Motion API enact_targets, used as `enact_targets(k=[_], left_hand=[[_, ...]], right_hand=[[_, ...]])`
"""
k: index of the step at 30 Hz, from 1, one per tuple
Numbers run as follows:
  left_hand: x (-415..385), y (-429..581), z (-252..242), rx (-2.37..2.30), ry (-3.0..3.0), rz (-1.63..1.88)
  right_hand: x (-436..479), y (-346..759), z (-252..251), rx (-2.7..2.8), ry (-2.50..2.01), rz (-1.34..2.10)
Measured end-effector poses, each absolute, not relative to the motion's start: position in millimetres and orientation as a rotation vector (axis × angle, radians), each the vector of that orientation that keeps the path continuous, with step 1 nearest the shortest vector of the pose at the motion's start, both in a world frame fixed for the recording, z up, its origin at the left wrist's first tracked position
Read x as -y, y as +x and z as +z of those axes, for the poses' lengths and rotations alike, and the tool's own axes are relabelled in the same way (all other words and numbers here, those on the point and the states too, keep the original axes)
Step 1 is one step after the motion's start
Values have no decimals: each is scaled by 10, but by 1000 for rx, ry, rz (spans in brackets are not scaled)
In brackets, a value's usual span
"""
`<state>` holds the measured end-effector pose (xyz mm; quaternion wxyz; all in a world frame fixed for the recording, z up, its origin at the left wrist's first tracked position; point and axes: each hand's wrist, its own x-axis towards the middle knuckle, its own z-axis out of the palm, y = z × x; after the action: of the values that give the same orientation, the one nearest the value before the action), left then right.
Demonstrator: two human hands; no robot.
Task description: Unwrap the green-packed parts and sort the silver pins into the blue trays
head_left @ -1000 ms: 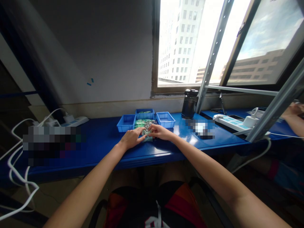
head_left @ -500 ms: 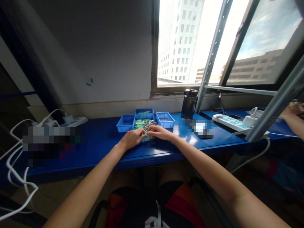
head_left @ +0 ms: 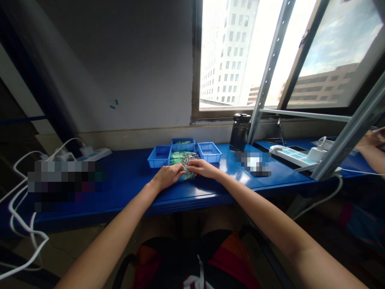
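Note:
Close together at the front of a small heap, my left hand [head_left: 172,174] and my right hand [head_left: 202,167] both have their fingers pinched. Between and below the fingertips shows a small clear, greenish plastic bag [head_left: 188,176], which both hands seem to grip at its upper edge; its contents are too small to make out. Just beyond lie loose metal screw-like pieces [head_left: 190,156] in a pile. Green packets [head_left: 177,156] lie left of the pile. Blue bins surround the heap: a left bin [head_left: 159,155], a right bin [head_left: 209,151], and a back bin [head_left: 183,143] holding green packets.
A black bottle [head_left: 240,131] stands by the window. Right of my hands, a blurred-out device [head_left: 255,164] lies on the blue table [head_left: 129,180]. Power strips [head_left: 296,155] and white cables [head_left: 27,228] are at both sides. Another person's hand [head_left: 371,138] shows far right.
My fingertips have drawn slightly apart over the bag, and more of it shows between them. The bins and the pile stay in place.

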<state>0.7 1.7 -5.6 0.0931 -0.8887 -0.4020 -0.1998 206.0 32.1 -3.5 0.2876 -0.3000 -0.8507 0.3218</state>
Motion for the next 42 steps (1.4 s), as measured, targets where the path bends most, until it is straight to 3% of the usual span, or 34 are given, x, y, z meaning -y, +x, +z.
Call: enact_targets(k=[42], left_hand=[[30, 55, -15, 1300, -2577, -476]], right_hand=[[-404, 2077, -83, 2216, -853, 1017]])
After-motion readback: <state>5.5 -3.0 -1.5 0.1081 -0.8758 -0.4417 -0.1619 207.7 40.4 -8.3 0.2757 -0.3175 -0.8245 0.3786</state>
